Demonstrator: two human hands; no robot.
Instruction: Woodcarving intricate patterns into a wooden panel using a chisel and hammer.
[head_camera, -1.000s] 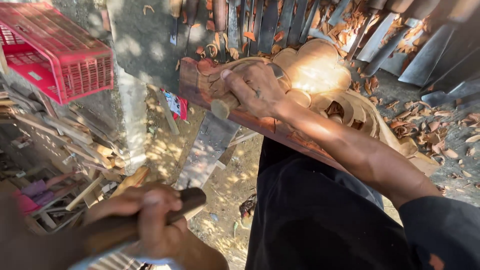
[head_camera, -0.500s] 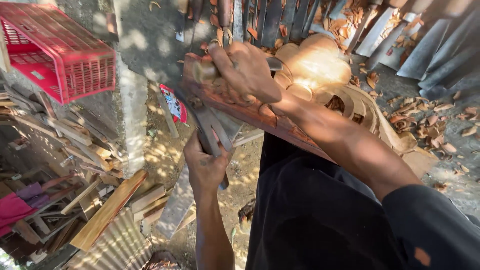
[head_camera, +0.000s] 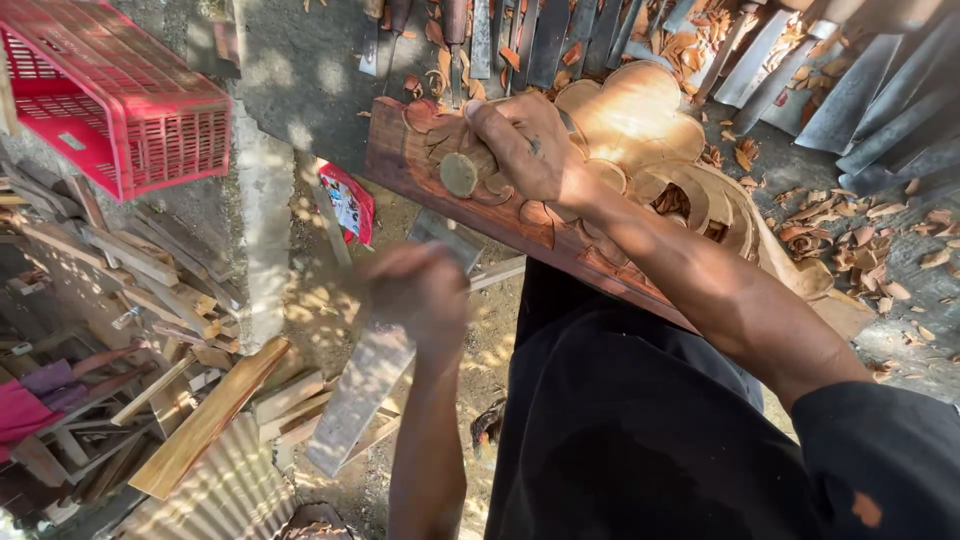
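A carved wooden panel (head_camera: 640, 115) with leaf scrolls, pale in the sun and reddish brown along its near edge, lies slanted over my lap. My right hand (head_camera: 530, 150) is closed round a chisel (head_camera: 458, 173) whose round wooden handle end points at me; the blade is hidden against the carving. Below the panel's edge my left hand (head_camera: 420, 300) is blurred and fisted. The mallet it grips is mostly lost in the blur.
A row of metal chisels (head_camera: 530, 40) lies beyond the panel, with wood chips (head_camera: 850, 250) scattered at the right. A red plastic crate (head_camera: 130, 100) sits upper left. Scrap planks (head_camera: 200, 420), a grey plank (head_camera: 360, 400) and corrugated sheet (head_camera: 220, 490) cover the ground at left.
My left hand swung the mallet up from the lower left to the chisel handle, then dropped back below the panel's edge. The right hand stayed on the chisel.
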